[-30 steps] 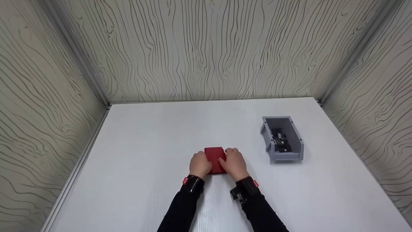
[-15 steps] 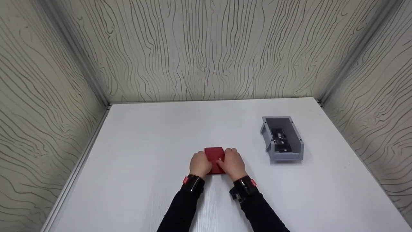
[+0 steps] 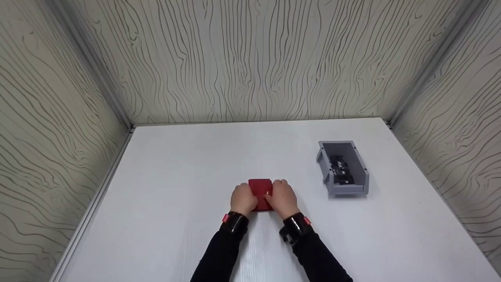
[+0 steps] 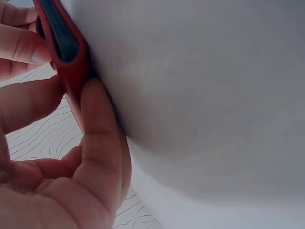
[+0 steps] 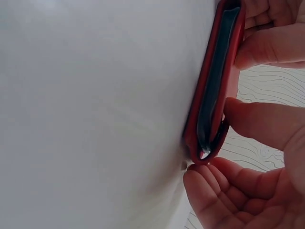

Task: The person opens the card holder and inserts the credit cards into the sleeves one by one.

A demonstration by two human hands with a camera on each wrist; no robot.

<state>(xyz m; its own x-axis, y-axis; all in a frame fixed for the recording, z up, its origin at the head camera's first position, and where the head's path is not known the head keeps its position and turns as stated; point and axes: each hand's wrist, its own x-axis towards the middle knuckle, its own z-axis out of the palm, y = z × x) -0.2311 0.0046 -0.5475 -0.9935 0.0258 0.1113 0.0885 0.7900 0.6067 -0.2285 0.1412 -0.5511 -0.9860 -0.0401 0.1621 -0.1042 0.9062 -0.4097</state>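
A small red wallet (image 3: 260,188) lies folded on the white table (image 3: 188,164), between the two hands. My left hand (image 3: 243,199) grips its left side; in the left wrist view the thumb (image 4: 33,102) is on the cover and a finger (image 4: 98,124) runs along the underside edge. My right hand (image 3: 285,199) holds the right side, its thumb (image 5: 262,121) pressing the cover and its curled fingers at the folded edge. A small shiny snap shows by that thumb in the head view. Dark green inner layers (image 5: 217,76) show at the wallet's end in the right wrist view.
A grey plastic bin (image 3: 348,190) stands on the table to the right, with several black cards (image 3: 339,168) in it. Wood-grain panels (image 3: 250,58) enclose the table at the back and both sides.
My right hand has shifted slightly left over the wallet, and the snap shows more clearly beside its thumb. The left hand and the bin have stayed in place.
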